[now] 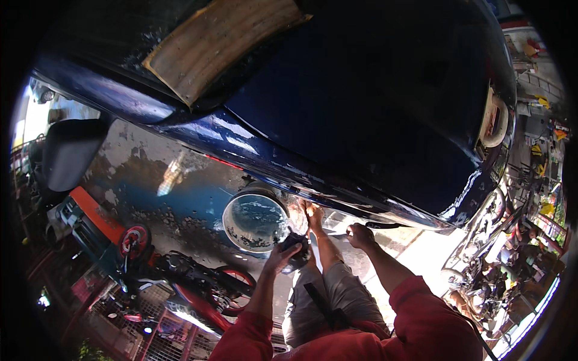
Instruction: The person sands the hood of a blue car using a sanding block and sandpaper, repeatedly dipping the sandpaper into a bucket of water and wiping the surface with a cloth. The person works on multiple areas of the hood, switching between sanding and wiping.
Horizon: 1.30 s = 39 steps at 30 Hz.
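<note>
My left hand [279,257] is closed around a dark, crumpled cloth [297,243], just right of a round bucket [224,224]. The bucket stands on the ground beside the car and seems to hold water with foam. My right hand [360,236] is a fist close to the lower side of the dark blue car [361,120]. A thin, pale tip shows at its left and a dark, slim shape at its right; I cannot make out what it grips, if anything. The car's body is glossy and wet in places.
A curved wooden-looking panel [223,48] lies on the car at upper left. The car's dark side mirror [71,153] juts out at far left. A red and black motorcycle [198,289] stands at lower left, and several bicycles [481,240] crowd the right.
</note>
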Each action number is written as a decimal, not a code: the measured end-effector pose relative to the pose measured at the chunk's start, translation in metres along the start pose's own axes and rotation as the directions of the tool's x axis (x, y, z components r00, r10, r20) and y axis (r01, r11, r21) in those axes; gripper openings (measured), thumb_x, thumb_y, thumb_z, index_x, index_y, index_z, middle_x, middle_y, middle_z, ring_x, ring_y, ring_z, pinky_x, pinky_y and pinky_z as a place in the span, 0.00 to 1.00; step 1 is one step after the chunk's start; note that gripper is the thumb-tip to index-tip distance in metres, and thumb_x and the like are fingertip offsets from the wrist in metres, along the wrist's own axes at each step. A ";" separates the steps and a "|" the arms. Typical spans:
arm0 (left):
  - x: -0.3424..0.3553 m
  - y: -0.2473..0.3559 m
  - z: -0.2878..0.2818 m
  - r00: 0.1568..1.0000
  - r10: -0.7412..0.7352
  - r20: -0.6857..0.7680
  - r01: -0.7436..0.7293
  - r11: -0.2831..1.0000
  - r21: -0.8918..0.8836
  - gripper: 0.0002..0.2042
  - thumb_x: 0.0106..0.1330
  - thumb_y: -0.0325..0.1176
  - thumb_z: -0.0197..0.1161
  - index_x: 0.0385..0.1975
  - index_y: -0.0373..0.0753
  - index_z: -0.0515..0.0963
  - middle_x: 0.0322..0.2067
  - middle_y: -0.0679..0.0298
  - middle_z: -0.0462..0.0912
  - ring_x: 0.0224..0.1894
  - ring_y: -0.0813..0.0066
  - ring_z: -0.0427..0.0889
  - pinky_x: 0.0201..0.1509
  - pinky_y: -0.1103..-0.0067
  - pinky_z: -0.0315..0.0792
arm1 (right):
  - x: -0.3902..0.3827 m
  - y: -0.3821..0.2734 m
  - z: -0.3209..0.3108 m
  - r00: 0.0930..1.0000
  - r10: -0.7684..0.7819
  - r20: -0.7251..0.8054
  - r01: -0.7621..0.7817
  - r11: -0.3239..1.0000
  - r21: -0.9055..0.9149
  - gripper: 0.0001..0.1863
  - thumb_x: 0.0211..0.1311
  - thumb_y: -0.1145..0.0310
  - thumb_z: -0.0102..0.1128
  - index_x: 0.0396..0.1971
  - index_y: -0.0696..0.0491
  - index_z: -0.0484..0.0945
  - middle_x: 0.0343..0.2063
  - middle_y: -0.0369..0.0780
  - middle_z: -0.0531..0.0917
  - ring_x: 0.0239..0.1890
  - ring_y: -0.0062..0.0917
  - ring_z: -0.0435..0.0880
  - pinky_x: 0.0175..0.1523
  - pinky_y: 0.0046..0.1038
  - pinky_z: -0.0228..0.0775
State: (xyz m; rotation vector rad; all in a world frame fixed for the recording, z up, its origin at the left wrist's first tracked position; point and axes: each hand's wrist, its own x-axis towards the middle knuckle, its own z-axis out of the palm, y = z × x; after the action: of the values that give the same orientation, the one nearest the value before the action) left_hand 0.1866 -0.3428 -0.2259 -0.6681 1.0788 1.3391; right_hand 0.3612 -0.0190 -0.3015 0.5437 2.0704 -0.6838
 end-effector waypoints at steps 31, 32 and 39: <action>0.034 0.343 0.497 0.199 0.740 0.643 -0.084 -0.641 0.763 0.35 0.73 0.61 0.63 0.67 0.37 0.76 0.76 0.43 0.62 0.81 0.37 0.56 0.82 0.46 0.54 | -0.269 0.092 -0.244 0.691 0.334 -0.641 0.466 0.472 0.748 0.16 0.76 0.55 0.61 0.48 0.53 0.86 0.37 0.41 0.89 0.39 0.27 0.86 0.46 0.33 0.76; 0.030 0.316 0.497 0.171 0.742 0.648 -0.100 -0.641 0.761 0.35 0.73 0.61 0.63 0.68 0.39 0.75 0.76 0.42 0.61 0.81 0.37 0.56 0.82 0.45 0.54 | -0.272 0.097 -0.242 0.740 0.387 -0.550 0.431 0.355 0.830 0.17 0.75 0.56 0.62 0.50 0.53 0.87 0.38 0.43 0.89 0.41 0.31 0.88 0.46 0.35 0.77; -0.007 0.143 0.469 0.145 0.717 0.682 -0.193 -0.655 0.731 0.34 0.68 0.59 0.70 0.67 0.44 0.76 0.77 0.43 0.59 0.81 0.37 0.55 0.81 0.42 0.53 | -0.264 0.142 -0.187 0.685 0.334 -0.648 0.550 0.348 0.760 0.15 0.76 0.60 0.62 0.46 0.58 0.86 0.34 0.36 0.86 0.37 0.18 0.81 0.46 0.29 0.74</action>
State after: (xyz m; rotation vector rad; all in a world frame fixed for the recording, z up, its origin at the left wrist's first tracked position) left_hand 0.1566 0.0940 -0.0050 1.5191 2.7522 0.7152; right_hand 0.4748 0.1761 -0.0288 1.5643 2.2018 -2.1531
